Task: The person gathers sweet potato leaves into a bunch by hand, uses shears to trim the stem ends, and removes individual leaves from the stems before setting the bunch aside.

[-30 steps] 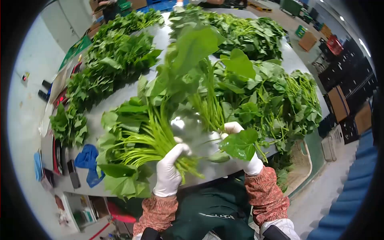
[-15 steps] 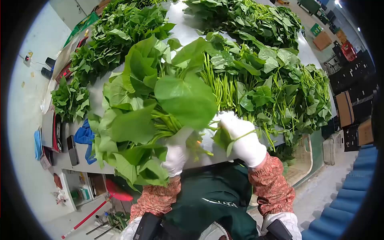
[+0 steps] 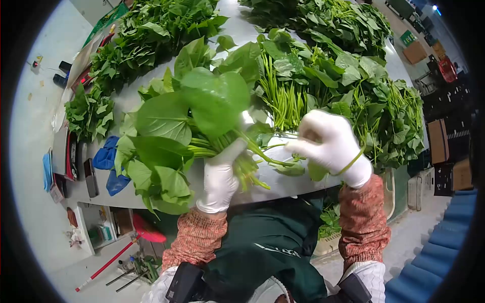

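Lifted rightward since before, the right hand is seen pinching a thin stem. The bunch of greens is kept gathered above the table edge, its stems clasped by the closed fingers of the left hand.

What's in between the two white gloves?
In the head view, green stems of the leafy bunch stretch from the left hand to the right hand, above the table.

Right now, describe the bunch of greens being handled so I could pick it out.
Find the long grey table heaped with leafy greens. At its near edge is the bunch, broad leaves fanning outward. It alone has its stems gripped in a white-gloved left hand.
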A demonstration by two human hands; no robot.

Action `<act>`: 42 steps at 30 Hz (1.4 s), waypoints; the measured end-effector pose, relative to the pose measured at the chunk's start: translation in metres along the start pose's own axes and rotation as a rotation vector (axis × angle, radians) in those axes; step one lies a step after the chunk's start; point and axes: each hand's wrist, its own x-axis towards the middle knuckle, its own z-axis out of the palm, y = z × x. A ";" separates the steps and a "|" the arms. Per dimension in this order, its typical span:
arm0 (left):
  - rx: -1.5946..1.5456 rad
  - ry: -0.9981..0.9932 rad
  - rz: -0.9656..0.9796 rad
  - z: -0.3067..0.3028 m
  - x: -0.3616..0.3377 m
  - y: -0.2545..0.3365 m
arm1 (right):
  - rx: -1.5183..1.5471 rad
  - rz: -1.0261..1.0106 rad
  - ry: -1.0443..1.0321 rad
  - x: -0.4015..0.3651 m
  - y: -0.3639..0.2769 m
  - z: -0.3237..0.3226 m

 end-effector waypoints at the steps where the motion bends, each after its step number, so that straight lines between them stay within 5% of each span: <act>1: -0.024 -0.024 -0.067 -0.002 0.000 -0.002 | -0.064 -0.089 0.006 -0.002 -0.010 0.011; 5: -0.086 -0.005 -0.113 0.005 -0.001 -0.005 | -0.183 -0.183 0.044 -0.011 -0.012 0.058; 7: 0.352 0.003 0.233 -0.002 0.001 -0.008 | 0.005 -0.078 0.241 -0.016 -0.010 0.058; 10: -0.025 0.098 0.094 -0.004 0.005 0.013 | 0.244 0.342 0.427 -0.031 0.018 0.037; 13: -0.063 0.040 0.143 -0.015 0.013 0.019 | -0.012 0.432 0.119 -0.038 0.053 0.024; 14: -0.053 0.034 0.141 -0.012 0.013 0.018 | -0.320 0.335 0.030 -0.043 0.055 0.023; 16: -0.047 0.018 0.135 -0.004 0.009 0.012 | -0.310 0.299 0.093 -0.039 0.036 0.019; 18: -0.180 -0.096 0.035 0.000 0.003 0.011 | 0.130 0.307 0.168 -0.034 0.021 0.019; 20: -0.267 -0.091 -0.011 -0.005 0.006 0.006 | 0.593 0.465 -0.001 -0.034 0.011 0.023; 25: -0.169 -0.072 0.027 -0.007 0.002 -0.002 | 1.190 0.533 -0.047 -0.034 -0.014 0.061; 26: -0.180 -0.087 0.018 -0.005 -0.001 -0.002 | 1.143 0.646 -0.087 -0.033 -0.019 0.059; 31: -0.073 -0.128 0.054 0.002 -0.003 -0.004 | 1.191 0.484 0.171 -0.039 -0.019 0.081; 35: -0.082 -0.140 -0.025 -0.003 -0.005 -0.004 | 1.073 0.502 0.126 -0.046 -0.022 0.080; 39: -0.022 -0.115 -0.088 -0.007 -0.003 -0.007 | 0.566 0.166 0.204 -0.045 -0.010 0.086; 42: -0.033 -0.137 -0.135 -0.010 -0.003 -0.003 | 0.449 0.376 0.211 -0.041 0.006 0.081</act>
